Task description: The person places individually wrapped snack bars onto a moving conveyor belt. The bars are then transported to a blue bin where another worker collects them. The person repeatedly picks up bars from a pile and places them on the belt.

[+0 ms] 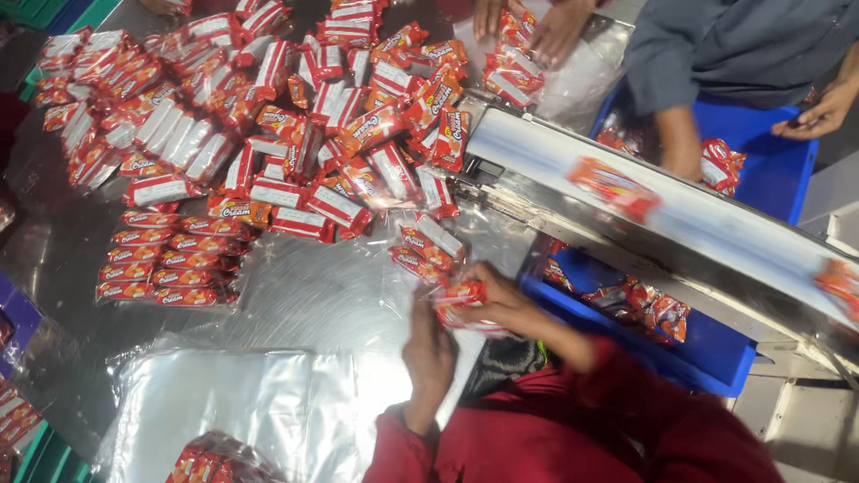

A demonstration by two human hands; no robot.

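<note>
Glossy red-and-orange foil wraps every small biscuit packet (313, 134) heaped across the scratched, dull steel table (313, 295). Each packet is a flat oblong with crimped ends, and some show a white underside. At the table's left a neat double row of stacked packets (165, 259) lies on clear film. Nearer the wearer, crinkled clear plastic bags (242, 402) are spread flat and catch the light.

The person's right hand (497, 300), in a red sleeve, curls its fingers closed around a short stack of packets (461, 293) held just above the table edge, beside the conveyor's low end. The left hand (429, 353) is raised just beneath that stack, fingers bent toward it; whether it actually grips or only touches cannot be told, since its back faces the camera.

A smooth white conveyor belt (680, 215) in a steel frame slopes in from the right, carrying a blurred packet (616, 188). Blue plastic crates (707, 358) sit under it, partly hidden. Other people's hands (537, 27) at the top are cut off by the frame.
</note>
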